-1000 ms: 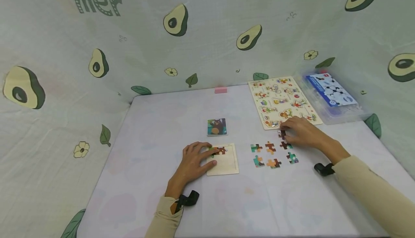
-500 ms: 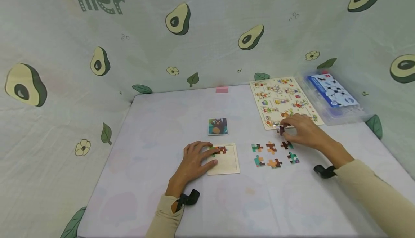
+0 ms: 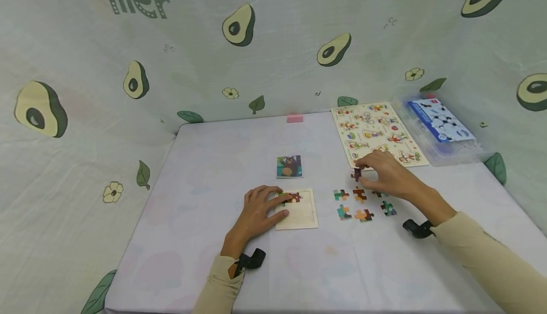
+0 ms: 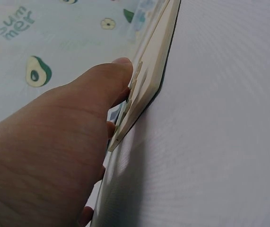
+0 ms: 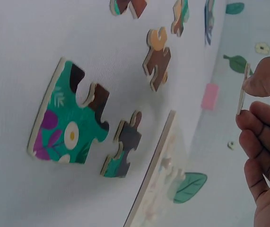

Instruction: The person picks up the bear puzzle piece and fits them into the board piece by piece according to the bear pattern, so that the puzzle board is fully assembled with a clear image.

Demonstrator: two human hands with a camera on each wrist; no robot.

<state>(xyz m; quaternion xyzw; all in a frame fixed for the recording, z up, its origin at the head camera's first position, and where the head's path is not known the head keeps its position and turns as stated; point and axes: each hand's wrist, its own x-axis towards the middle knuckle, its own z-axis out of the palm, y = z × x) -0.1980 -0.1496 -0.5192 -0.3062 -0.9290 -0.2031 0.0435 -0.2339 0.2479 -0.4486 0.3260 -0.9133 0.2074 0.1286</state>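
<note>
My right hand (image 3: 386, 175) pinches a dark brown jigsaw piece (image 3: 356, 175) between thumb and fingers, just in front of the larger picture board; in the right wrist view the held piece (image 5: 243, 90) shows edge-on. My left hand (image 3: 258, 212) rests with spread fingers on the left side of a small wooden puzzle tray (image 3: 299, 219). Brown and green pieces (image 3: 294, 197) lie in the tray's top left, partly covered by my fingers. Several loose pieces lie right of the tray, among them an orange-brown one (image 3: 364, 215) and a green flowered one (image 3: 388, 208).
A small bear picture card (image 3: 289, 166) lies behind the tray. At the back right are a wooden board with printed figures (image 3: 372, 133) and a clear plastic box (image 3: 457, 150) with a blue-and-white leaflet. A pink block (image 3: 295, 118) sits by the back edge.
My right hand has picked up the dark brown piece and carried it a little to the left. The left hand stays on the tray. The head view has shifted slightly.
</note>
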